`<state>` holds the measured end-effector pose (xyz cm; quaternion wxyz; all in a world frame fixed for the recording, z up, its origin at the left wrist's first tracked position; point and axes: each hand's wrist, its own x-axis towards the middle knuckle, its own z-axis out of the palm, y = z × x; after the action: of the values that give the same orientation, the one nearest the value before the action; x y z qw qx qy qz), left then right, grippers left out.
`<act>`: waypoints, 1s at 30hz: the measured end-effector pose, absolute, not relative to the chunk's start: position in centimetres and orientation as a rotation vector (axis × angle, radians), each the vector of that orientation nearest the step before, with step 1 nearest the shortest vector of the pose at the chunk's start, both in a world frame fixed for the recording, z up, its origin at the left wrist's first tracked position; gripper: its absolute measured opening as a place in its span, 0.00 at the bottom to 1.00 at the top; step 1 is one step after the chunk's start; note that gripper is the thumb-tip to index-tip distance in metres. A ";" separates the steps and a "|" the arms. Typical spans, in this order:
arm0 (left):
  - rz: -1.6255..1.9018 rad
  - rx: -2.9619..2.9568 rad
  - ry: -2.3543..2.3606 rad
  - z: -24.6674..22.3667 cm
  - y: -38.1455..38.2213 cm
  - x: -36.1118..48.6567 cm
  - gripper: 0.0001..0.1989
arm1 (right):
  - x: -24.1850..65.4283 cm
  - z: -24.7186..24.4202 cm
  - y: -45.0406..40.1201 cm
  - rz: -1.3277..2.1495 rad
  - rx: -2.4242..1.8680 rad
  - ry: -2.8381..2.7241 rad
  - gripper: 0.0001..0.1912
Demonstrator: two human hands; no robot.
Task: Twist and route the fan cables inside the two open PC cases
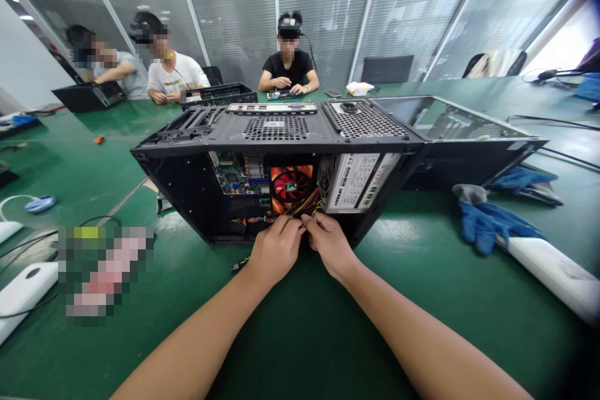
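Note:
A black computer case lies on its side on the green table, its open side facing me. Inside are a motherboard, a red and black cooling fan and a silver power supply with a white label. My left hand and my right hand meet at the case's lower front edge, fingertips pinched together. Between them they grip the multicoloured cables that run down from beside the power supply; the gripped part is mostly covered by the fingers. A loose cable connector lies left of my left wrist.
Right of the case stand a black panel, blue gloves and a white power bank. On the left are another white device, cords and a blurred-out item. Across the table several people sit with computer parts.

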<state>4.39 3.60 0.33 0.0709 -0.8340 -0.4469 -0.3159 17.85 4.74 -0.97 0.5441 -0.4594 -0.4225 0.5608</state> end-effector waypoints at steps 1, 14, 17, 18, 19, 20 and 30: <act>-0.969 -2.503 -1.324 0.3 3.6 4.4 0.08 | 17.8 -0.9 4.7 1.327 -1.092 -1.003 0.22; -0.978 -2.490 -1.190 -0.1 3.9 3.9 0.09 | 17.9 -1.1 4.9 1.277 -1.105 -1.031 0.22; -0.901 -2.472 -1.235 0.0 3.9 4.0 0.11 | 17.9 -1.2 4.9 1.284 -1.103 -1.033 0.22; -0.874 -2.463 -1.251 0.1 3.9 4.1 0.12 | 17.9 -1.2 4.9 1.288 -1.102 -1.031 0.22; -0.853 -2.454 -1.263 0.1 3.9 4.1 0.12 | 17.9 -1.2 4.8 1.292 -1.101 -1.029 0.22; -0.839 -2.444 -1.273 0.2 3.9 4.2 0.12 | 17.8 -1.1 4.8 1.298 -1.100 -1.025 0.23; -0.777 -2.396 -1.314 0.3 4.2 4.5 0.13 | 17.7 -0.9 4.6 1.369 -1.065 -0.935 0.23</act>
<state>4.54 4.17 0.29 0.1497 -0.8338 -0.4574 -0.2705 17.69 4.58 -0.86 0.5528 -0.4504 -0.3953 0.5790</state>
